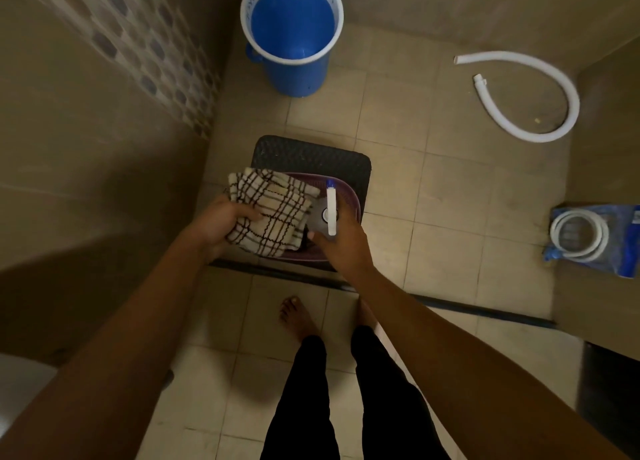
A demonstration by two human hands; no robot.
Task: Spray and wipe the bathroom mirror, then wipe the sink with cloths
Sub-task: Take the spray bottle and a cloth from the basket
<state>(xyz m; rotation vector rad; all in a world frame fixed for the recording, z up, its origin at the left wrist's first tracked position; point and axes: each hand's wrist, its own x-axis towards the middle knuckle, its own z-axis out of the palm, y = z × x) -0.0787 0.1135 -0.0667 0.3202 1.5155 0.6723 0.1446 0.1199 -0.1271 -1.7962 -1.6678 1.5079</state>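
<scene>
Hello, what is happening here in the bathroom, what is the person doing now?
A person stands barefoot over a purple basket set on a dark stool. The left hand grips folded checked cloths; the right hand holds a spray bottle. Neither the mirror nor the sink is visible. A blue bucket stands beyond.

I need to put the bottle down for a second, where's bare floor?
Bare tiles lie between the blue bucket, the white hose and the black stool. The stool itself is crowded: purple basket, checked cloths, both hands.
</scene>
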